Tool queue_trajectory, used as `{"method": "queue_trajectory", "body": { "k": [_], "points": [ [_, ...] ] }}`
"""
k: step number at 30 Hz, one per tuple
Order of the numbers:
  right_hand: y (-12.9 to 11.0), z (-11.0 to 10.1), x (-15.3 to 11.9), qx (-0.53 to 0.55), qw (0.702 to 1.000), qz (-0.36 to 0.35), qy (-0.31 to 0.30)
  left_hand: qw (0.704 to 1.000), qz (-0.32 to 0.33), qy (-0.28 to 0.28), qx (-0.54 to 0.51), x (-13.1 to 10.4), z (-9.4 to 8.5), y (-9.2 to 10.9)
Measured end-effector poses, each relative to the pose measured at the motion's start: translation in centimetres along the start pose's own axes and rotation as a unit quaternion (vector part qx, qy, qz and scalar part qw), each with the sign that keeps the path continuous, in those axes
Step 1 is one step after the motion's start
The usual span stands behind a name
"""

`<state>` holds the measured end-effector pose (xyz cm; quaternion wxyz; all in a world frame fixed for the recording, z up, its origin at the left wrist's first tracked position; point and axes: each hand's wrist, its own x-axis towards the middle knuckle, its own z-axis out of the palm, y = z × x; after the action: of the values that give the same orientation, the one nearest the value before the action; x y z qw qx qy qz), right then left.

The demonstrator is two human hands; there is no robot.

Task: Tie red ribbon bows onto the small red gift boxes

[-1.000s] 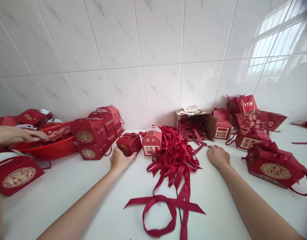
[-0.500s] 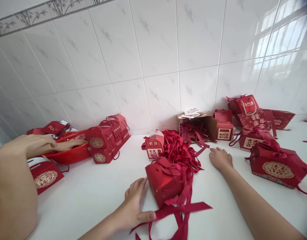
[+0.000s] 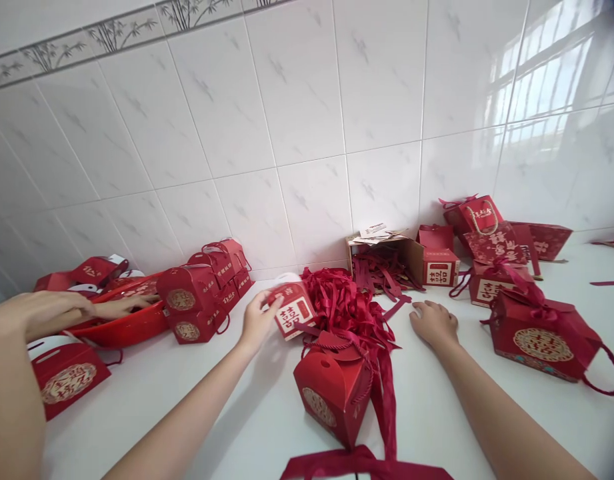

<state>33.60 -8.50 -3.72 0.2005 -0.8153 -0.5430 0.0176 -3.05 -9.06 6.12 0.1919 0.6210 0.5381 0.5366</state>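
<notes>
My left hand point(image 3: 259, 319) grips the left side of a small red and white box point(image 3: 293, 311), which tilts a little off upright beside a heap of dark red ribbons point(image 3: 341, 303). My right hand point(image 3: 435, 321) rests on the white table with its fingers slightly curled and nothing visible in them, by a loose ribbon end. Between my forearms stands a larger red box point(image 3: 334, 387) with a twisted cord handle and a round gold emblem. Wide ribbons point(image 3: 367, 465) lie at the bottom edge in front of it.
Another person's arms point(image 3: 51, 313) reach into a red basin point(image 3: 131, 328) at the left. Stacked red boxes point(image 3: 187, 300) stand beside it. An open carton point(image 3: 411, 257) of ribbons is by the wall; several red boxes point(image 3: 544, 337) sit at the right.
My left hand has left the larger red box and taken hold of the small box, now tilted. The larger box stands turned, its emblem showing. The view has shifted slightly.
</notes>
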Motion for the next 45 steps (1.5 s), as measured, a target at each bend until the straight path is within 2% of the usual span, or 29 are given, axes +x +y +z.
{"method": "queue_trajectory", "body": {
  "k": [3, 5, 7, 8, 9, 11, 13, 14, 16, 18, 20, 23, 25, 27, 29, 32, 33, 36, 38, 40, 43, 45],
  "points": [
    [0.0, 0.2, 0.1, 0.004, 1.0, 0.005, 0.001, 1.0, -0.001, 0.013, 0.016, -1.4, -4.3, 1.3],
    [-0.1, 0.3, 0.0, 0.006, 1.0, 0.008, 0.0, 0.992, 0.025, 0.004, 0.125, -2.4, -7.1, 3.1],
    [-0.2, 0.3, 0.0, 0.007, 1.0, 0.007, -0.003, 0.982, 0.043, -0.018, 0.185, -3.1, -8.5, 5.7],
    [-0.3, 0.3, -0.1, 0.007, 1.0, 0.005, -0.004, 0.981, 0.059, -0.011, 0.183, -3.3, -8.6, 7.0],
    [-0.4, 0.3, -0.2, 0.007, 1.0, 0.003, -0.006, 0.981, 0.079, -0.014, 0.177, -3.3, -8.2, 8.4],
    [-0.5, 0.3, -0.3, 0.007, 1.0, -0.002, -0.01, 0.976, 0.117, -0.058, 0.173, -2.8, -6.0, 10.5],
    [-0.5, 0.2, -0.4, 0.007, 1.0, -0.004, -0.012, 0.956, 0.15, -0.175, 0.181, -1.7, -2.5, 11.6],
    [-0.6, 0.1, -0.5, 0.007, 1.0, -0.004, -0.011, 0.935, 0.177, -0.248, 0.183, -1.0, -0.5, 11.7],
    [-0.6, 0.1, -0.5, 0.008, 1.0, -0.002, -0.008, 0.878, 0.228, -0.368, 0.203, 0.5, 3.3, 11.1],
    [-0.7, -0.1, -0.4, 0.009, 1.0, 0.001, -0.004, 0.829, 0.241, -0.439, 0.249, 2.0, 6.3, 9.9],
    [-0.9, -0.2, -0.2, 0.011, 1.0, 0.005, -0.001, 0.79, 0.216, -0.485, 0.308, 3.2, 8.2, 8.8],
    [-1.2, -0.4, 0.1, 0.016, 1.0, 0.016, 0.009, 0.751, 0.149, -0.521, 0.376, 4.6, 9.4, 8.1],
    [-1.4, -0.6, 0.2, 0.019, 0.999, 0.023, 0.016, 0.753, 0.093, -0.525, 0.387, 5.3, 10.0, 8.0],
    [-1.6, -0.7, 0.1, 0.022, 0.999, 0.023, 0.02, 0.773, 0.034, -0.512, 0.373, 5.4, 11.0, 7.8],
    [-1.6, -0.8, 0.0, 0.024, 0.999, 0.021, 0.021, 0.768, -0.007, -0.516, 0.378, 4.6, 12.4, 7.0],
    [-1.6, -0.8, 0.0, 0.025, 0.999, 0.019, 0.022, 0.711, 0.0, -0.546, 0.442, 2.6, 14.2, 5.6],
    [-1.6, -0.9, 0.0, 0.025, 0.999, 0.019, 0.023, 0.706, 0.017, -0.546, 0.451, 2.0, 14.5, 5.3],
    [-1.6, -0.9, 0.0, 0.027, 0.999, 0.02, 0.026, 0.741, 0.061, -0.523, 0.417, 2.3, 14.2, 5.3],
    [-1.7, -0.8, 0.0, 0.03, 0.999, 0.021, 0.026, 0.752, 0.065, -0.514, 0.407, 4.6, 13.2, 6.4],
    [-1.7, -0.8, 0.1, 0.034, 0.999, 0.023, 0.025, 0.757, 0.057, -0.491, 0.428, 8.3, 11.7, 8.1],
    [-1.6, -0.7, 0.1, 0.037, 0.999, 0.027, 0.025, 0.795, 0.06, -0.388, 0.462, 14.6, 9.1, 10.9],
    [-1.6, -0.7, 0.1, 0.038, 0.999, 0.029, 0.023, 0.821, 0.076, -0.303, 0.479, 17.6, 7.5, 12.3]
  ]
}}
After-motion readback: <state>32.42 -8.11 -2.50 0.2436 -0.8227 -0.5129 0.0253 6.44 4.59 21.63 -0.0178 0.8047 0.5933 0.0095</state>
